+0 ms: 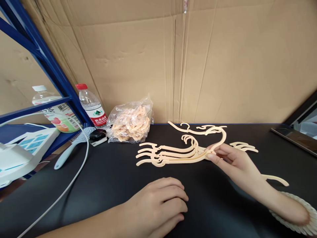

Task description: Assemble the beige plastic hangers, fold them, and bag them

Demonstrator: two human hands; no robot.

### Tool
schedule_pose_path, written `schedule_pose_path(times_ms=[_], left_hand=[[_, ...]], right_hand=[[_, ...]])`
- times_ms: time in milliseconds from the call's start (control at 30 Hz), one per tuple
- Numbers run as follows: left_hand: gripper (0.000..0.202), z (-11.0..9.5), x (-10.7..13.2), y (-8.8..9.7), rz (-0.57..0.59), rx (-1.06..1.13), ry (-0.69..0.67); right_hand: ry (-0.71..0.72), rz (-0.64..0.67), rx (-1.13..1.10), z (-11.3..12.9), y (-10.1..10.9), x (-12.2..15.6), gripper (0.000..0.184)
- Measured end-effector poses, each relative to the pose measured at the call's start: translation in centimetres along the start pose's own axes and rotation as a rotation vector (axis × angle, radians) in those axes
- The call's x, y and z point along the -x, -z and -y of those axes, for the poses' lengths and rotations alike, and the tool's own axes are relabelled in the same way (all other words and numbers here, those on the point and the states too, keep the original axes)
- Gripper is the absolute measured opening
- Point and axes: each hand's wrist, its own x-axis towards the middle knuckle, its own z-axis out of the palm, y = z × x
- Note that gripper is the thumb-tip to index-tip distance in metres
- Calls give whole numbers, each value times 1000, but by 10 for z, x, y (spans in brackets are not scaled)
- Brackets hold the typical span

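My right hand (234,162) pinches a beige plastic clothes hanger (220,140) between thumb and fingers; part of it is hidden by the fingers. Directly left of those fingertips, several beige folding hangers (178,154) lie side by side on the black table, hooks and arms overlapping. My left hand (162,206) rests palm down in front of them, fingers loosely bent and holding nothing. Behind lies another hanger (195,132). Further beige pieces (244,146) lie beyond my right wrist, and one curved arm (276,179) shows beside the forearm.
A clear plastic bag (131,122) full of beige hanger parts stands against the cardboard wall (138,59). Left of it are a red-capped water bottle (92,107), a black mouse (97,135) and a pale blue hairbrush (68,153). A white cable (74,180) crosses the table; a phone (294,140) lies right.
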Motion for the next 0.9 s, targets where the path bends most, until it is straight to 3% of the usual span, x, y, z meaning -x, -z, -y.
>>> schedule_pose_path(times_ms=[100,300,467,600,800,900], left_hand=[[21,3,2,2,20,-205,-48],[40,13,6,-2,14,-422,105],[47,23,11,-13,-59,-554,154],[48,27,14,-17,-53,-632,172],[50,28,12,-7,23,-682,125],[51,27,11,-7,6,-655,132]], right_hand=[[62,-9,104,-5,-3,0,27],[69,-27,212,-7,-7,-9,26],[30,42,197,-12,-10,-13,18],[43,63,272,-14,-11,-12,10],[99,66,354,-18,-10,-13,8],[129,66,361,-21,-10,-13,7]])
